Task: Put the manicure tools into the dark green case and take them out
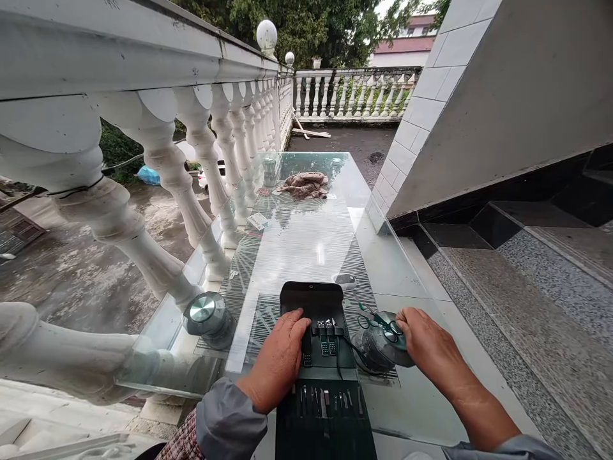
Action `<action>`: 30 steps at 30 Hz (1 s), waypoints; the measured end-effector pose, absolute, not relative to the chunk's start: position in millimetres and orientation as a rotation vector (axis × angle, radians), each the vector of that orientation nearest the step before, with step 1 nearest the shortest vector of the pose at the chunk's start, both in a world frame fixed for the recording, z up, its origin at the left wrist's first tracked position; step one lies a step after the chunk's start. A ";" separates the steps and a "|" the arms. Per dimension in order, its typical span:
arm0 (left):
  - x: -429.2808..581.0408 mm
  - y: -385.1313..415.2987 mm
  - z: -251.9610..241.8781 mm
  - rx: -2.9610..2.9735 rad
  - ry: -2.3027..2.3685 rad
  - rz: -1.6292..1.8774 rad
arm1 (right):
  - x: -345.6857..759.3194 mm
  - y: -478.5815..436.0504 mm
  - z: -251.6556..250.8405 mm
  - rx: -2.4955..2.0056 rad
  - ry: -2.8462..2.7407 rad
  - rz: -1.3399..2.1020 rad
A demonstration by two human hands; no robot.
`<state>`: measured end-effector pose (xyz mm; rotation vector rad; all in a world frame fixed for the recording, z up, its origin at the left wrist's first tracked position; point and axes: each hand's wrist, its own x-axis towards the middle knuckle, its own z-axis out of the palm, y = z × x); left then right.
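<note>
1. Two hands: our left hand [280, 348] rests unclenched on the open case [310, 297]; our right hand [425, 331] pinches the green scissors [382, 319]
2. We hold the scissors right of the case, their long axis slanting leftward toward it

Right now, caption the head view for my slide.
Left hand on an open tool case, right hand holding scissors above a glass table.
</note>
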<state>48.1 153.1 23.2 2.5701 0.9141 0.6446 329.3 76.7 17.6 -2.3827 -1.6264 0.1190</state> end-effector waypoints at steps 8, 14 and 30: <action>49.4 153.7 22.2 2.587 0.924 0.630 | 326.3 77.2 16.9 -2.395 -1.738 0.055; 47.8 153.6 21.6 2.599 0.922 0.613 | 331.8 75.5 18.1 -2.457 -1.668 0.034; 49.9 152.1 23.3 2.608 0.920 0.624 | 270.9 69.2 68.2 -1.615 -1.199 1.322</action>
